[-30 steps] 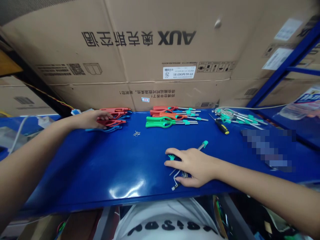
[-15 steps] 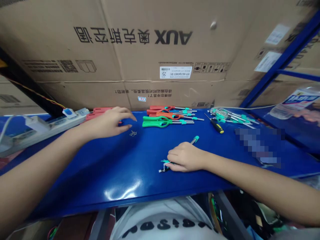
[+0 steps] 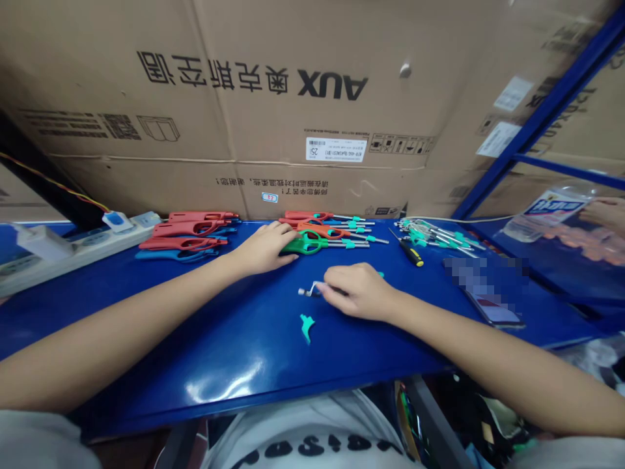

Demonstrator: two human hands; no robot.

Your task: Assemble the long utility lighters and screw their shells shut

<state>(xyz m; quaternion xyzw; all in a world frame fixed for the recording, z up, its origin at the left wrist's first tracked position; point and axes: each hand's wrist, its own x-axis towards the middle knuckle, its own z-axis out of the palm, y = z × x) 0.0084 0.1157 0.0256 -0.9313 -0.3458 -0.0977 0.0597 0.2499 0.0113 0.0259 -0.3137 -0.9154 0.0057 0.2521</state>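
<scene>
My left hand (image 3: 266, 247) reaches to the back row, with fingers and thumb closed around the handle end of a green gas lighter (image 3: 308, 241). Closed in a pinch, my right hand (image 3: 359, 291) is on a lighter nozzle assembly; its white wire (image 3: 312, 288) sticks out at the left, and a bit of teal shows behind the knuckles. Most of that assembly is hidden by the hand. A teal trigger piece (image 3: 306, 328) lies loose on the blue table in front of the right hand.
Red and blue lighter bodies (image 3: 183, 228) are stacked at the left beside a power strip (image 3: 97, 251). Orange and red lighters (image 3: 332, 230) lie behind the green one. Nozzle tubes (image 3: 434, 234), a screwdriver (image 3: 411, 251) and a phone (image 3: 488, 296) are on the right. A cardboard wall (image 3: 219, 130) stands behind.
My left hand has moved right, from the red lighter bodies to the green lighter. My right hand has shifted slightly up, and the teal trigger piece now lies apart on the table.
</scene>
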